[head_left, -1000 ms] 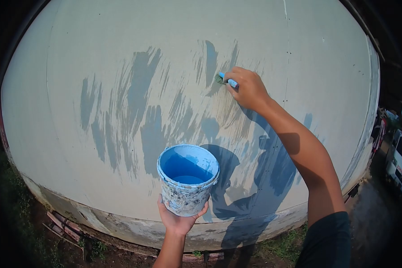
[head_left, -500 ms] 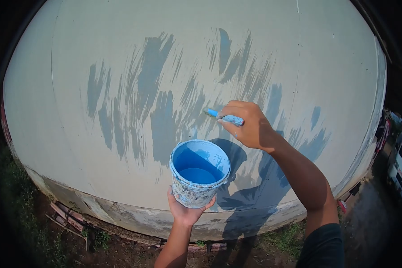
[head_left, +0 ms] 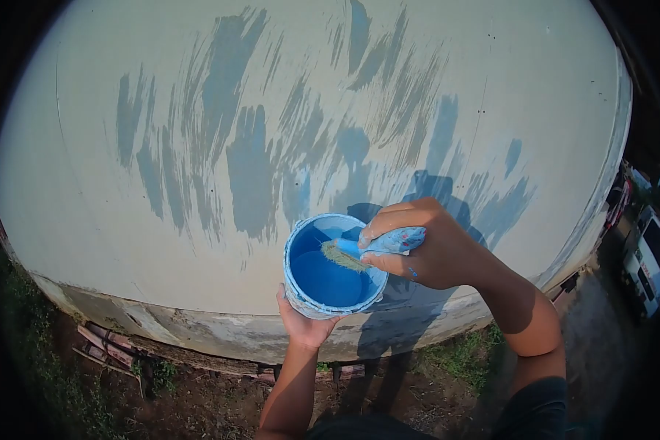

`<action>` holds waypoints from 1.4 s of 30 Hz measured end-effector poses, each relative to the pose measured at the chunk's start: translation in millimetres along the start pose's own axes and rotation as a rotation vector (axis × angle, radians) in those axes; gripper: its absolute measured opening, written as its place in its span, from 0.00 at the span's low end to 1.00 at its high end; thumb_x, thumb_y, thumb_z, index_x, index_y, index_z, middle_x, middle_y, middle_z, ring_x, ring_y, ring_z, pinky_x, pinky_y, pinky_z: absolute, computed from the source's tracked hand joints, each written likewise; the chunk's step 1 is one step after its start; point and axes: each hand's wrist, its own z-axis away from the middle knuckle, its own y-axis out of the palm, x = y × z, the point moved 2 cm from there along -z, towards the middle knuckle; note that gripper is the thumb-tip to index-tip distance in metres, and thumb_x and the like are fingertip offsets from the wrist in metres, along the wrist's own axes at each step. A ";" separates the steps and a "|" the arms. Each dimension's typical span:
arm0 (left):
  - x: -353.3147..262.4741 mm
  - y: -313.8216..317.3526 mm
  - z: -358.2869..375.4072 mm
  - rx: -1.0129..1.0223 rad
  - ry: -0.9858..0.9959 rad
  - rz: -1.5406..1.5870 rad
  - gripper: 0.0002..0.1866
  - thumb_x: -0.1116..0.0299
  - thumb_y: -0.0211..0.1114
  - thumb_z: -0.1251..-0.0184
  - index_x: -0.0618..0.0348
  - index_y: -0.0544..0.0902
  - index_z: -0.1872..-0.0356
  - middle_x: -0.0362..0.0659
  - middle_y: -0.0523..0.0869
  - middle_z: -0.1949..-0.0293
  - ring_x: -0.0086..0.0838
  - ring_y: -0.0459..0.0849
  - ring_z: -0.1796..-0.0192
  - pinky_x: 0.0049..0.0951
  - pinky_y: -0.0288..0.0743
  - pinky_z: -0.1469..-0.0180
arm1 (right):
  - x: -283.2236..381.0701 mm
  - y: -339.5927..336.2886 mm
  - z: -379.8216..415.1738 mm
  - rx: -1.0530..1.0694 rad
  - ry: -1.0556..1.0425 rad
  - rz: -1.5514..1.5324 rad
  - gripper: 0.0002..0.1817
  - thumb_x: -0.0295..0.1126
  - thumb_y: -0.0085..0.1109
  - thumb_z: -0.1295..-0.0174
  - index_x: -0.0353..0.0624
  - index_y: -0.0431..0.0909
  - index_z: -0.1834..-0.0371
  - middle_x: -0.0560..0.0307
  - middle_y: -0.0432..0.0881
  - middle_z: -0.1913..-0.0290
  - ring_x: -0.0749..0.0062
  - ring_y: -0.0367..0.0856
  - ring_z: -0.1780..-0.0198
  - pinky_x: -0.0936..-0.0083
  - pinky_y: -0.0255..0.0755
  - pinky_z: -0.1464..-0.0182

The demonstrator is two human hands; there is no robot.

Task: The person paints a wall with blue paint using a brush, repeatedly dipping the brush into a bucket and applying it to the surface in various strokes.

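Note:
My left hand (head_left: 309,323) is wrapped round the lower side of a paint-smeared bucket (head_left: 293,293), holding it up in front of the wall. Blue paint (head_left: 334,282) lies inside the bucket. My right hand (head_left: 425,246) grips a paintbrush (head_left: 392,240) by its blue-stained handle. The pale bristles are over the bucket's opening, above the paint; whether they touch it I cannot tell. Behind, the light wall (head_left: 176,264) bears uneven streaks of grey-blue paint (head_left: 251,176).
Along the wall's foot are a ledge (head_left: 191,330), wooden pieces (head_left: 106,348) at the left, and grass (head_left: 462,359). A white vehicle (head_left: 645,264) stands at the far right. Shadows fall on the wall and ground.
My right hand has brought the brush down from the wall to the bucket's opening. The wall's streaks now appear higher and further left in the view.

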 end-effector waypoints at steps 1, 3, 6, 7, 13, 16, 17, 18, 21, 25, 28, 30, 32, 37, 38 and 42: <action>0.5 2.2 -1.4 0.008 0.018 -0.017 0.50 0.24 0.50 0.21 0.48 0.66 0.11 0.53 0.67 0.12 0.56 0.71 0.16 0.72 0.71 0.21 | -8.7 8.3 6.4 0.002 0.101 -0.025 0.12 0.31 0.83 0.34 0.41 0.92 0.52 0.46 0.94 0.59 0.62 0.90 0.67 0.65 0.80 0.62; 5.3 7.8 0.6 0.028 0.058 0.047 0.45 0.28 0.50 0.17 0.51 0.70 0.14 0.51 0.73 0.17 0.53 0.76 0.20 0.66 0.75 0.23 | -5.3 17.5 18.9 -0.001 0.205 -0.040 0.12 0.31 0.84 0.35 0.41 0.92 0.52 0.46 0.95 0.58 0.65 0.89 0.67 0.66 0.80 0.62; 10.6 17.3 7.1 0.029 0.139 0.027 0.39 0.33 0.49 0.12 0.54 0.76 0.19 0.49 0.81 0.23 0.46 0.82 0.25 0.55 0.80 0.24 | 0.8 30.0 28.7 0.059 0.432 0.025 0.12 0.31 0.82 0.33 0.39 0.91 0.52 0.47 0.95 0.56 0.74 0.87 0.70 0.70 0.78 0.66; 10.8 18.6 9.2 0.017 0.175 -0.064 0.37 0.34 0.48 0.11 0.54 0.78 0.21 0.48 0.83 0.24 0.43 0.83 0.26 0.50 0.80 0.24 | 2.8 33.7 30.7 0.021 0.456 0.034 0.11 0.31 0.81 0.33 0.38 0.91 0.52 0.47 0.94 0.60 0.77 0.85 0.73 0.72 0.76 0.69; 13.6 3.9 17.1 0.032 0.175 -0.107 0.40 0.33 0.45 0.11 0.55 0.74 0.17 0.49 0.79 0.20 0.46 0.80 0.22 0.53 0.74 0.19 | 15.1 45.1 29.2 0.013 0.663 -0.072 0.14 0.33 0.79 0.32 0.31 0.90 0.55 0.41 0.89 0.71 0.60 0.88 0.74 0.66 0.77 0.70; 15.2 9.0 23.0 0.039 0.158 -0.113 0.42 0.31 0.45 0.12 0.54 0.73 0.16 0.50 0.76 0.17 0.47 0.77 0.19 0.54 0.71 0.17 | 14.8 53.5 33.2 -0.010 0.571 -0.017 0.14 0.33 0.79 0.31 0.31 0.90 0.55 0.40 0.89 0.72 0.58 0.88 0.75 0.65 0.79 0.69; 15.4 7.5 24.4 0.037 0.162 -0.113 0.42 0.31 0.45 0.12 0.54 0.73 0.16 0.50 0.76 0.17 0.47 0.77 0.19 0.54 0.71 0.17 | 15.9 55.6 33.8 -0.016 0.541 -0.006 0.14 0.33 0.79 0.31 0.31 0.90 0.55 0.39 0.89 0.73 0.58 0.88 0.75 0.64 0.80 0.69; 15.2 3.3 25.2 0.010 0.165 -0.099 0.42 0.31 0.45 0.12 0.54 0.72 0.15 0.50 0.76 0.17 0.47 0.77 0.19 0.55 0.71 0.17 | 12.5 59.7 35.9 -0.014 0.539 -0.008 0.14 0.33 0.79 0.31 0.31 0.90 0.55 0.39 0.89 0.73 0.58 0.88 0.75 0.64 0.80 0.69; 13.4 -2.1 28.5 -0.021 0.172 -0.097 0.41 0.31 0.46 0.12 0.53 0.73 0.15 0.49 0.76 0.17 0.47 0.76 0.19 0.56 0.71 0.18 | 6.5 68.5 41.3 -0.013 0.506 -0.031 0.11 0.30 0.79 0.31 0.33 0.90 0.53 0.44 0.92 0.70 0.78 0.84 0.76 0.73 0.73 0.71; 15.5 -4.5 36.1 -0.043 0.129 -0.033 0.42 0.30 0.50 0.14 0.52 0.74 0.17 0.48 0.77 0.18 0.46 0.77 0.20 0.56 0.72 0.19 | 17.8 64.2 47.4 -0.002 0.533 0.012 0.10 0.29 0.80 0.32 0.36 0.90 0.53 0.44 0.95 0.60 0.72 0.90 0.69 0.70 0.79 0.66; 20.0 -2.0 36.5 0.000 0.108 0.011 0.42 0.30 0.52 0.16 0.52 0.75 0.18 0.48 0.78 0.19 0.45 0.78 0.21 0.55 0.73 0.20 | 12.2 58.8 58.2 -0.122 0.462 -0.024 0.11 0.29 0.81 0.32 0.37 0.91 0.52 0.45 0.95 0.58 0.71 0.89 0.70 0.68 0.80 0.65; 24.9 -0.2 33.7 -0.036 0.122 0.010 0.41 0.30 0.52 0.16 0.52 0.76 0.18 0.48 0.78 0.19 0.45 0.78 0.21 0.55 0.73 0.20 | 6.9 54.9 62.9 -0.198 0.413 -0.065 0.12 0.30 0.81 0.33 0.37 0.91 0.52 0.45 0.95 0.58 0.71 0.87 0.72 0.67 0.80 0.65; 30.7 -4.6 29.5 -0.077 0.136 0.006 0.41 0.30 0.53 0.16 0.52 0.76 0.19 0.47 0.78 0.19 0.45 0.78 0.21 0.55 0.74 0.20 | 4.0 51.6 65.1 -0.207 0.401 -0.063 0.12 0.32 0.82 0.33 0.37 0.91 0.52 0.44 0.94 0.59 0.70 0.86 0.72 0.66 0.79 0.65; 49.3 -9.5 17.7 -0.106 0.150 -0.018 0.41 0.30 0.53 0.16 0.51 0.74 0.17 0.48 0.78 0.20 0.46 0.78 0.21 0.55 0.73 0.19 | -2.3 48.0 69.1 0.093 0.583 0.020 0.13 0.32 0.82 0.33 0.38 0.91 0.52 0.41 0.93 0.62 0.63 0.92 0.67 0.66 0.81 0.62; 53.4 -9.4 17.6 -0.111 0.152 -0.026 0.41 0.30 0.53 0.16 0.51 0.74 0.17 0.48 0.78 0.20 0.46 0.78 0.21 0.55 0.73 0.19 | -6.7 47.2 72.3 0.115 0.541 0.031 0.13 0.33 0.82 0.33 0.39 0.92 0.51 0.40 0.92 0.62 0.62 0.92 0.67 0.65 0.81 0.63; 78.0 -4.1 4.6 -0.094 0.171 -0.028 0.43 0.30 0.48 0.15 0.52 0.73 0.16 0.49 0.77 0.18 0.47 0.76 0.19 0.56 0.70 0.16 | -27.4 32.5 92.8 0.100 0.409 0.048 0.13 0.33 0.82 0.33 0.39 0.92 0.51 0.40 0.92 0.63 0.60 0.90 0.70 0.65 0.80 0.64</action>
